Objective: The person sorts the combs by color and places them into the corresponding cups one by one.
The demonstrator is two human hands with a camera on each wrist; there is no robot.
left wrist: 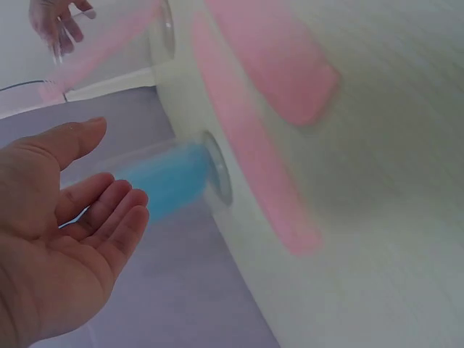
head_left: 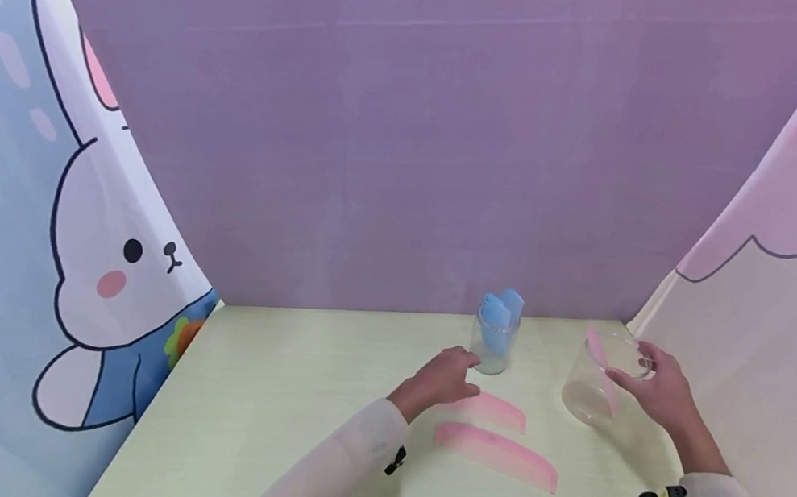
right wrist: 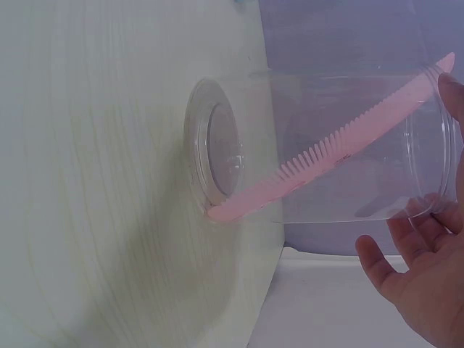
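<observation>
The right grip (head_left: 657, 387) pinches the rim of a clear jar (head_left: 577, 387), where a pink comb (right wrist: 312, 170) slants inside, its tip poking past the rim near the thumb; whether the jar's base meets the table (head_left: 244, 394) is hard to tell. A slackened hold or a shift of the leaning comb could tip it. The left grip (head_left: 439, 378), fingers loosely bent and apart from the thumb, holds nothing near a glass (head_left: 493, 362) of blue pieces (head_left: 496, 311), which a stray knuckle might topple. Lying in front are two more combs, the far comb (head_left: 498, 410) partly hidden by that grip, the near comb (head_left: 501, 452) just beside; a purple backdrop (head_left: 415, 161) limits reach behind.
</observation>
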